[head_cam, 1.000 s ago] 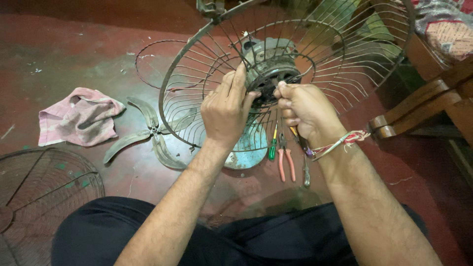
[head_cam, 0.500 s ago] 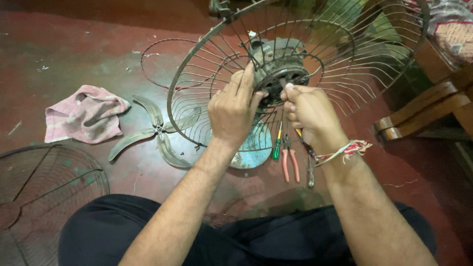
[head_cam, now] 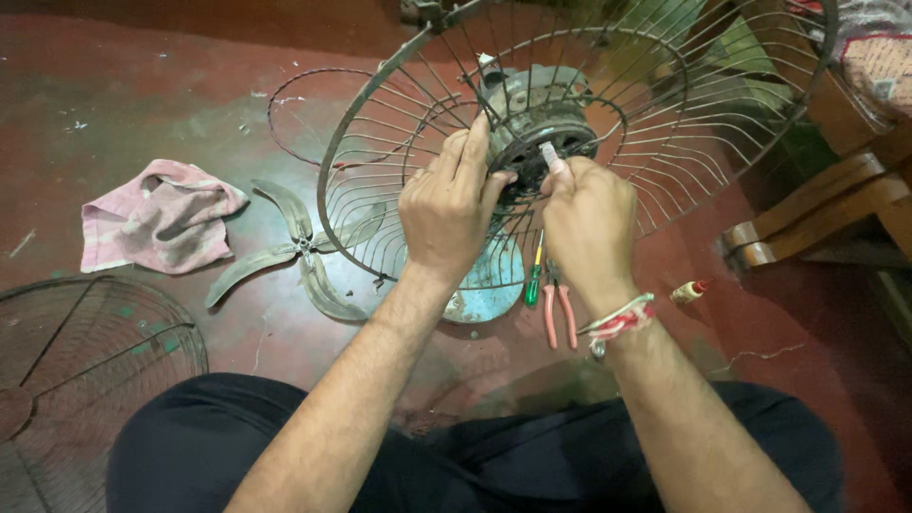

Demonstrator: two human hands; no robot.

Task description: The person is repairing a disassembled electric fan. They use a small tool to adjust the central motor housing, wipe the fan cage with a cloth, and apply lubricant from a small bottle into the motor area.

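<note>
- One view only, from a camera on the person's head, so no second view shares the scene
- It looks steeply down and forward over the person's dark-clothed lap to the red floor [head_cam: 114, 104]
- It sits close: both forearms run up from the bottom edge, the left hand [head_cam: 451, 204] and right hand [head_cam: 587, 223] near mid-frame
- The wire fan guard [head_cam: 380, 152] fills the upper middle, cut by the top edge; a second wire guard [head_cam: 85, 370] is cut off at lower left

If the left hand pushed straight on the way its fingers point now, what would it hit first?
The left hand points up and slightly right, fingertips already on the fan motor at the hub of the wire guard. It would likely press into the motor housing at once; depth is hard to judge.
</note>
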